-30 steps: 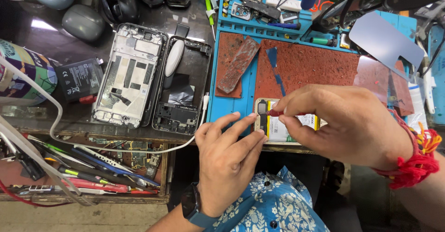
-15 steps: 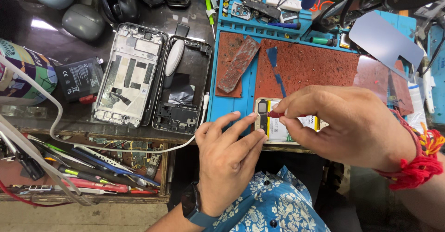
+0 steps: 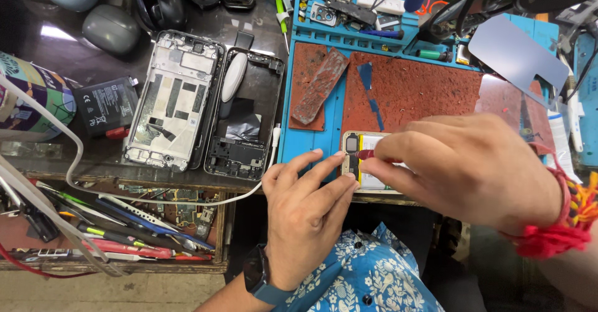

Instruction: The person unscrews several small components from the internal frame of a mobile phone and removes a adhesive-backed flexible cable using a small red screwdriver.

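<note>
An opened phone (image 3: 366,162) with a pale battery lies at the near edge of the blue repair mat (image 3: 293,137). My left hand (image 3: 305,212) rests flat beside it, fingertips touching the phone's left edge. My right hand (image 3: 461,168) covers most of the phone and pinches a thin red-tipped tool (image 3: 366,155) whose tip sits on the phone's upper left part. A dark watch is on my left wrist and red thread is on my right wrist.
Left of the mat lie a bare phone frame (image 3: 177,100), a black back shell (image 3: 246,115), a loose black battery (image 3: 106,106) and a white cable (image 3: 75,162). A drawer of tools (image 3: 124,231) sits below. Small parts fill the mat's top tray (image 3: 349,6).
My right hand has shifted slightly to the left over the phone; my left hand stays in place.
</note>
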